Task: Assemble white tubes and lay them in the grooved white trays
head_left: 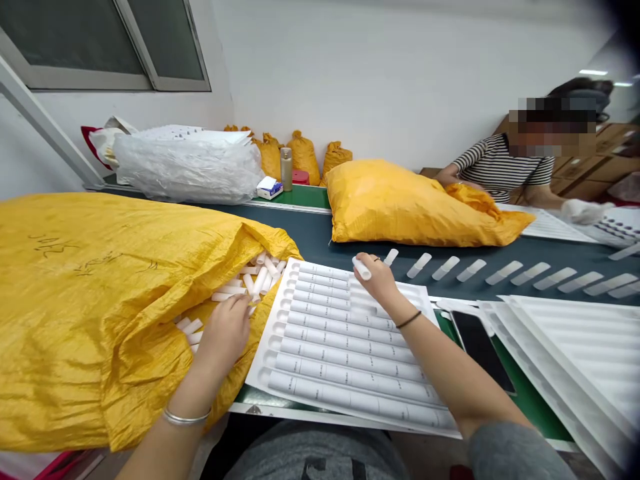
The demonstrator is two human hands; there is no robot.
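Note:
My right hand is closed round a short white plastic tube, held above the far part of a white grooved tray. Rows of white tubes with small dark print lie end to end in the tray's grooves; its far right part is partly hidden by my forearm. At the mouth of a big yellow woven sack, my left hand has its fingers curled down among loose white tubes. Its fingertips touch the pile, and what they grip is hidden.
White tubes stand spaced along a dark conveyor belt. A second yellow sack lies across it. To the right are a black phone and stacked white trays. A co-worker in a striped top sits at the far right.

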